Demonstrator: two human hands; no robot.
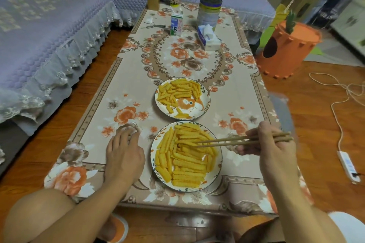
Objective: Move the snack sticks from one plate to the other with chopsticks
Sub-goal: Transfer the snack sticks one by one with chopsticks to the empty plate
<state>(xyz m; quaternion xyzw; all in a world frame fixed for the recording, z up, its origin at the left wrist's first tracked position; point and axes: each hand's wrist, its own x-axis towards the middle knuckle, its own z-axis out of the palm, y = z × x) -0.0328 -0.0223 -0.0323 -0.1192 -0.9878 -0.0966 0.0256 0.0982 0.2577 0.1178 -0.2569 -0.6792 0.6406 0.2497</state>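
A person sits at a low tabletop (197, 61) covered in a smooth floral cloth, seen from above.

On the left, the left hand (124, 152) rests flat on the cloth with relaxed fingers, holding nothing, just beside the near plate (153, 157). It does not brace that plate, so a sideways nudge from the sticks could make the plate slide on the slick cloth.

In the centre sit two round, patterned, glossy plates, near each other in a line running away from the person. The near one is heaped with snack sticks (185, 162): short, ridged, yellow-orange, dry-looking and probably brittle. The far plate (205, 104) holds a thinner layer, with part of its surface bare.

On the right, the right hand (268, 140) grips a pair of plain wooden chopsticks (243, 140), tips lowered into the near heap. Whether a stick is pinched cannot be told. Squeezing too hard could snap one; a loose or off-centre pinch could drop it onto the cloth between plates. Tips pushed through the pile could flick neighbours over the shallow rim.
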